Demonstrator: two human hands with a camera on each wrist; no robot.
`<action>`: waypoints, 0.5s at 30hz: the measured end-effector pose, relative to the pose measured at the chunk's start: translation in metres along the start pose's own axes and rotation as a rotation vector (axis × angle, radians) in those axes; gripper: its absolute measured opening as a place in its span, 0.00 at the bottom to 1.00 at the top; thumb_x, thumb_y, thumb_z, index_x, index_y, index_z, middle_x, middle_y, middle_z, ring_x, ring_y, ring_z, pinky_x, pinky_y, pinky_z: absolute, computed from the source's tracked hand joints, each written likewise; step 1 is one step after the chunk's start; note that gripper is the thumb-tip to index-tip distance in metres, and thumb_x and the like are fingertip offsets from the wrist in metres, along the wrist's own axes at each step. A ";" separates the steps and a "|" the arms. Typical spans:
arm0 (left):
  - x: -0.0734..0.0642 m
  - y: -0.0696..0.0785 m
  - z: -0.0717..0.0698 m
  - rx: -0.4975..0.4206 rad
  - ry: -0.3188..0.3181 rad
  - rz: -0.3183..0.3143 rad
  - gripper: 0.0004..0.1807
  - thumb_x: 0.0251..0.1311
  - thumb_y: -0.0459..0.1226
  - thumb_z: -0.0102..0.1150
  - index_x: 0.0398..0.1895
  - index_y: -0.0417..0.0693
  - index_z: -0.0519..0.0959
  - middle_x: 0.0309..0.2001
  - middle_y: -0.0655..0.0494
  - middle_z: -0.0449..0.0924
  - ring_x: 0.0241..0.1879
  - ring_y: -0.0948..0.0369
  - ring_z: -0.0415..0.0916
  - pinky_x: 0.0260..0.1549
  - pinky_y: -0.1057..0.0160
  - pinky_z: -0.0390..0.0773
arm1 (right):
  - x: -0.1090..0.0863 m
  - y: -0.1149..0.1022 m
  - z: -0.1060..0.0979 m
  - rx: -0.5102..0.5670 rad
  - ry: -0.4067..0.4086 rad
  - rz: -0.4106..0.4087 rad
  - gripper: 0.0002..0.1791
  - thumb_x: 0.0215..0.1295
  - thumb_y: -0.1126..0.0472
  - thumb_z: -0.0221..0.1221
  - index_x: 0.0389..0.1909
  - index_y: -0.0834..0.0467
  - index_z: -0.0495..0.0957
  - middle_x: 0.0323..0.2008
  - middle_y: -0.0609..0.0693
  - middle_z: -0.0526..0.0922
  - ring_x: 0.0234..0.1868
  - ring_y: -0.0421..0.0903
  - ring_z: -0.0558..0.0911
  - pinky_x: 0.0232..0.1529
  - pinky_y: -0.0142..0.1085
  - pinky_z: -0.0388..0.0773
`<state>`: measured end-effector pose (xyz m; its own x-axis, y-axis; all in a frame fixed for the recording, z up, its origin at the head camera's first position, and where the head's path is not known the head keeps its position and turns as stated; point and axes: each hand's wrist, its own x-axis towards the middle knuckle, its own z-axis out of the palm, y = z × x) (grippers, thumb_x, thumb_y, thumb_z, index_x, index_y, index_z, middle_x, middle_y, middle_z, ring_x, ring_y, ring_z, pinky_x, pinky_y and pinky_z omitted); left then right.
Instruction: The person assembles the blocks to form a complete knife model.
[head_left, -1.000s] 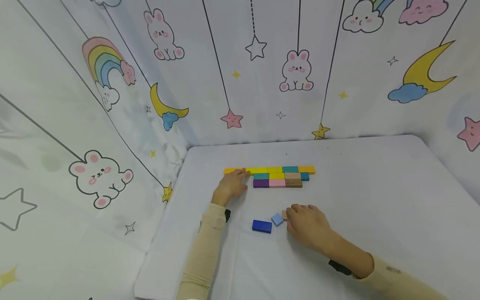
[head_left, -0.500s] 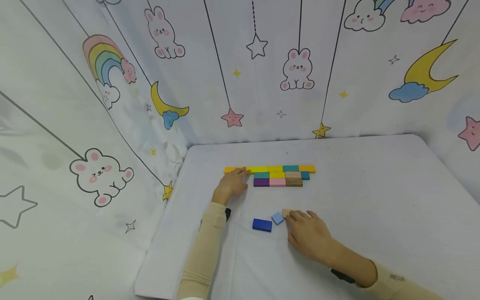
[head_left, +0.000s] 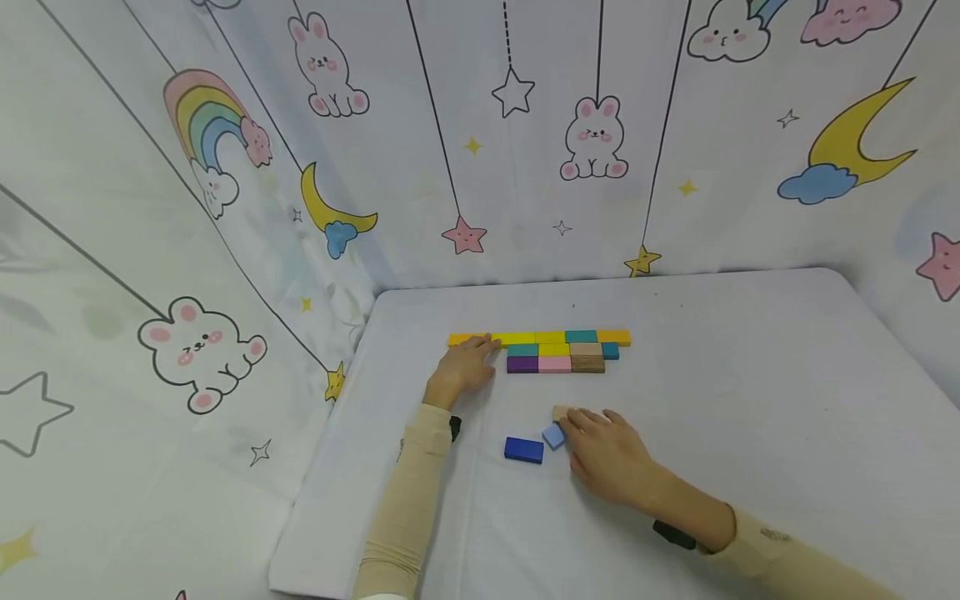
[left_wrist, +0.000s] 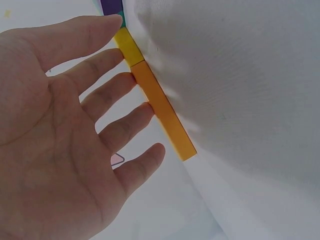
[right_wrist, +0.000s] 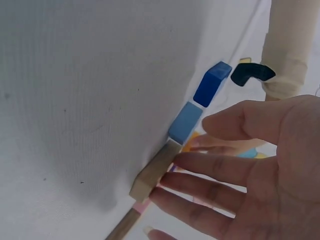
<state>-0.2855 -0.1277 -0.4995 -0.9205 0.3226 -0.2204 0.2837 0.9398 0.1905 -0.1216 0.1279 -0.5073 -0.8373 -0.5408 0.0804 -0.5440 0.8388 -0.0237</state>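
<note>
My left hand (head_left: 463, 367) lies at the left end of the back row of blocks. In the left wrist view its fingers are nearly straight, with several fingertips along the side of an orange block (left_wrist: 165, 112) and a yellow block (left_wrist: 130, 47). My right hand (head_left: 611, 454) touches a pale wooden block (right_wrist: 156, 172) with its fingertips, and the thumb stands apart from it. From the head view, that hand covers most of this block. Beside it lie a light blue block (head_left: 553, 436), turned at an angle, and a dark blue block (head_left: 523, 450).
Behind the hands, colored blocks lie in adjoining rows, among them purple (head_left: 522, 365), pink (head_left: 555, 365), brown (head_left: 587, 365) and teal (head_left: 581, 337) ones. A white cloth covers the table (head_left: 750, 417). A patterned curtain (head_left: 517, 192) hangs behind it.
My right hand has shifted the pale wooden block left and slightly farther back, behind the light blue block. My left hand has stayed in place.
</note>
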 end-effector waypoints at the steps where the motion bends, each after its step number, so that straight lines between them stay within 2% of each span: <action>1: 0.000 0.000 0.000 -0.002 0.000 0.000 0.32 0.77 0.43 0.56 0.81 0.58 0.65 0.82 0.56 0.57 0.80 0.52 0.56 0.77 0.48 0.59 | 0.002 0.000 0.000 0.008 -0.001 0.001 0.28 0.69 0.52 0.66 0.65 0.62 0.79 0.62 0.58 0.82 0.62 0.57 0.82 0.63 0.61 0.77; 7: 0.000 0.000 0.000 -0.003 -0.005 -0.009 0.32 0.77 0.43 0.56 0.81 0.58 0.64 0.82 0.56 0.56 0.80 0.52 0.55 0.78 0.48 0.59 | 0.013 0.001 -0.002 0.047 -0.028 0.000 0.26 0.74 0.51 0.61 0.66 0.61 0.78 0.64 0.58 0.81 0.64 0.57 0.81 0.66 0.63 0.74; 15: 0.001 0.001 0.002 -0.003 -0.003 -0.004 0.32 0.77 0.43 0.55 0.81 0.58 0.64 0.82 0.57 0.56 0.80 0.52 0.55 0.78 0.47 0.58 | 0.025 0.006 -0.004 0.095 -0.071 -0.026 0.24 0.76 0.51 0.60 0.65 0.59 0.79 0.64 0.57 0.80 0.66 0.56 0.79 0.67 0.64 0.72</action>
<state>-0.2855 -0.1263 -0.5011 -0.9208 0.3191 -0.2243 0.2792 0.9408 0.1923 -0.1452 0.1198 -0.5013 -0.8228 -0.5682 0.0115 -0.5654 0.8164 -0.1176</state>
